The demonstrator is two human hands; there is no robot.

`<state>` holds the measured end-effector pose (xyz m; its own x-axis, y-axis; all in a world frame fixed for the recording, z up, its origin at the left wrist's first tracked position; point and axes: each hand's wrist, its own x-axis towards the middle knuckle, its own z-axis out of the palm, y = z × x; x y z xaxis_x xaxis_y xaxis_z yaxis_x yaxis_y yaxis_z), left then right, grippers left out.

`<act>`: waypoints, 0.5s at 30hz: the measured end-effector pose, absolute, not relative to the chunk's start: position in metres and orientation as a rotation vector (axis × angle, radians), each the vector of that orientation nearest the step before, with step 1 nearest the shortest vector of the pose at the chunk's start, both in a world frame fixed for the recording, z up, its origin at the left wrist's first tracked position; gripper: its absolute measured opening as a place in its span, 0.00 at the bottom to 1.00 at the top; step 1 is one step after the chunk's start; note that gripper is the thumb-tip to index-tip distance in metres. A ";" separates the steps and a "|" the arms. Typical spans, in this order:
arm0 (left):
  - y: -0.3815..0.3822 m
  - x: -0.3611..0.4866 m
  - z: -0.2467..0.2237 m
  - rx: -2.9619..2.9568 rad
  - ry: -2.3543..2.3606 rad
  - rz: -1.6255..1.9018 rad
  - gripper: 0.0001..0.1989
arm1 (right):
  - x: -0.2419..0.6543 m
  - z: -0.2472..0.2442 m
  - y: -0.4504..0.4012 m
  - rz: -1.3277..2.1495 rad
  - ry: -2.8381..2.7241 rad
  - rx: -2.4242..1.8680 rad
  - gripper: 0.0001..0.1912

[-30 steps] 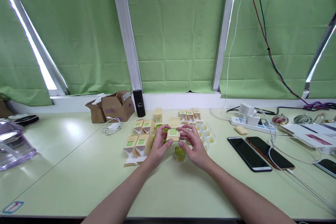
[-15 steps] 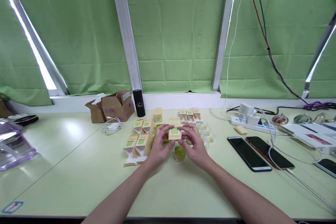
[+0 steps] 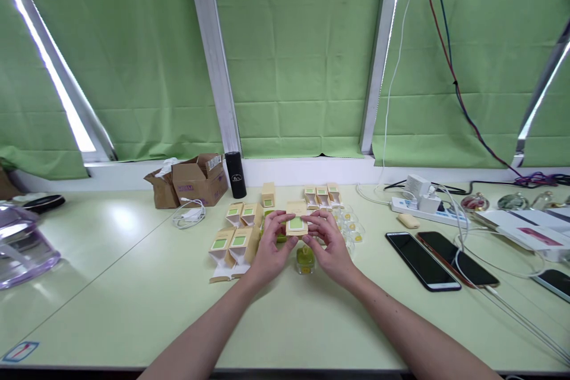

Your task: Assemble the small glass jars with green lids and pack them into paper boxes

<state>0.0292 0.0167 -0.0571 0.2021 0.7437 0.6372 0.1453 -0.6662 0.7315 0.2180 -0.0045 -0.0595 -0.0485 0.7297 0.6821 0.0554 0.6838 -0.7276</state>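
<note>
Between my two hands is a small cream cardboard box (image 3: 296, 227) with a green square on its face. My left hand (image 3: 272, 249) grips its left side with fingers and thumb, and my right hand (image 3: 332, 246) grips its right side. Just below the box, a small glass jar (image 3: 305, 261) with green contents stands on the table. Left of my hands are several open cream boxes (image 3: 240, 241) with their flaps spread. Behind and beside my right hand sit several clear containers (image 3: 354, 228) with yellow spots, partly hidden by it.
At the back stand three more open boxes (image 3: 322, 195), a closed box (image 3: 268, 195), a black cylinder (image 3: 236, 175) and a brown carton (image 3: 200, 181). Phones (image 3: 423, 261), cables and a power strip (image 3: 430, 214) lie on the right. A clear purple-edged container (image 3: 27, 249) is far left.
The held box appears tilted very slightly, its front edge showing less than before. Both hands stay in nearly the same place.
</note>
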 end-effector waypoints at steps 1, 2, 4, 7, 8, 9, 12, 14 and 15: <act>0.017 0.029 -0.058 1.960 0.828 1.490 0.20 | 0.218 -0.059 -0.005 0.619 -1.545 -0.670 0.16; 0.017 0.029 -0.058 1.961 0.830 1.493 0.20 | 0.218 -0.060 -0.005 0.619 -1.547 -0.671 0.16; 0.018 0.029 -0.059 1.964 0.832 1.498 0.20 | 0.218 -0.060 -0.004 0.618 -1.548 -0.673 0.15; 0.018 0.029 -0.060 1.972 0.839 1.502 0.19 | 0.218 -0.060 -0.004 0.623 -1.547 -0.677 0.15; 0.018 0.029 -0.061 1.975 0.840 1.501 0.19 | 0.218 -0.061 -0.004 0.626 -1.546 -0.677 0.15; 0.018 0.029 -0.061 1.977 0.840 1.500 0.19 | 0.218 -0.061 -0.004 0.627 -1.545 -0.678 0.15; 0.018 0.029 -0.061 1.985 0.841 1.497 0.18 | 0.219 -0.060 -0.004 0.620 -1.545 -0.683 0.15; 0.018 0.029 -0.061 1.991 0.845 1.499 0.18 | 0.219 -0.060 -0.004 0.612 -1.546 -0.684 0.14; 0.018 0.029 -0.061 1.993 0.847 1.500 0.17 | 0.219 -0.060 -0.004 0.610 -1.548 -0.683 0.14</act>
<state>0.0291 0.0180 -0.0612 0.1987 0.7325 0.6511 0.1795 -0.6803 0.7106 0.2186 -0.0042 -0.0598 -0.0492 0.7311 0.6805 0.0698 0.6822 -0.7278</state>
